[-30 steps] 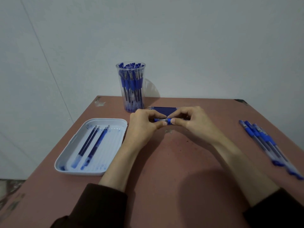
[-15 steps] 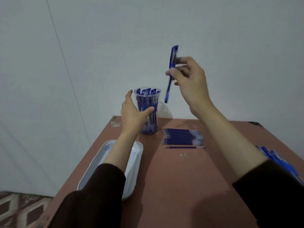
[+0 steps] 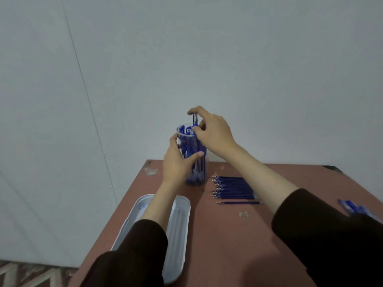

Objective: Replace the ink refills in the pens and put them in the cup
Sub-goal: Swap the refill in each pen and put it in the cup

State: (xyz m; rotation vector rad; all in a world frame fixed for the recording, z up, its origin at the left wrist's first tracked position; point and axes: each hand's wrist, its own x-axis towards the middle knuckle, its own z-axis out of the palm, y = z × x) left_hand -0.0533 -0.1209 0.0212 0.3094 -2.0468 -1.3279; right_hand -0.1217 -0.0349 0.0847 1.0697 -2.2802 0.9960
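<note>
A clear plastic cup (image 3: 199,175) full of blue pens stands at the far edge of the reddish table. My left hand (image 3: 177,162) grips the cup's side, thumb across the front. My right hand (image 3: 211,132) is over the rim and pinches a blue pen (image 3: 195,120) that stands upright, its lower part down inside the cup. A row of dark blue refills (image 3: 233,187) lies just right of the cup, with one single refill (image 3: 238,203) apart in front of it. More blue pens (image 3: 354,210) lie at the right edge.
A white tray (image 3: 178,235) sits at the table's near left, partly under my left forearm. Small clear scraps (image 3: 244,214) lie in front of the refills. The wall rises directly behind the cup. The table's left edge drops to a patterned floor.
My right hand came down from high above the cup and the pen now goes into it. My left hand closed round the cup's side. The camera view tilted slightly.
</note>
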